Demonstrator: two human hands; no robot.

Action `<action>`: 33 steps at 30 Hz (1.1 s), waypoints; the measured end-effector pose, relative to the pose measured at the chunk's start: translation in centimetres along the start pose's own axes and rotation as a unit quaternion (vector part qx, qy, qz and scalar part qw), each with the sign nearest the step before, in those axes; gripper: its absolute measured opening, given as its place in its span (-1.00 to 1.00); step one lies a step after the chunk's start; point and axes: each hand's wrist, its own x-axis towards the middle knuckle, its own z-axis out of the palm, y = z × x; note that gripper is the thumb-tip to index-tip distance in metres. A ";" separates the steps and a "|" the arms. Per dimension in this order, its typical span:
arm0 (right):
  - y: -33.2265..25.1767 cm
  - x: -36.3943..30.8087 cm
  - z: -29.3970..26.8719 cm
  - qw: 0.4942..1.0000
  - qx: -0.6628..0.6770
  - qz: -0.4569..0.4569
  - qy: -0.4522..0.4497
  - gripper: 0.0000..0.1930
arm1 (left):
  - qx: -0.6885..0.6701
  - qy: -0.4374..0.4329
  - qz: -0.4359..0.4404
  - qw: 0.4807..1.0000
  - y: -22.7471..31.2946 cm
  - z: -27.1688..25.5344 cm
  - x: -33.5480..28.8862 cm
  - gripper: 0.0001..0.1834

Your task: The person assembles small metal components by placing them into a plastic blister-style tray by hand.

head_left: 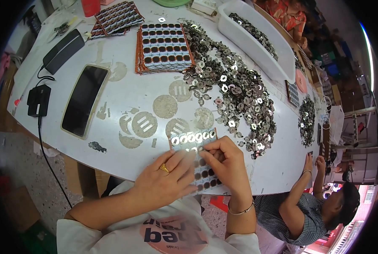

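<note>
On the table's near edge lies a card sheet (207, 172) with rows of dark round spots. Shiny small metal discs (191, 138) sit along its top row. My right hand (226, 163) is over the sheet's right side, thumb and forefinger pinched on a small metal disc (201, 150). Over the left side of the sheet is my left hand (168, 174), wearing a gold ring. Its fingers are bent and their tips blurred, so whether they hold anything is unclear. Beyond both hands spreads a large heap of loose metal discs (235, 91).
A stack of similar sheets (165, 48) stands beside the heap, with more sheets (119, 17) farther left. A white tub (257, 31) holds more discs. A phone (85, 101) and a black adapter with cable (39, 100) lie left. At right a co-worker (303, 207) sits.
</note>
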 end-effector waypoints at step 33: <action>0.3 5.3 -3.6 0.818 -0.447 -0.361 0.028 -0.55 | -0.060 0.007 0.035 0.998 -1.0 -0.2 -0.3 -0.76</action>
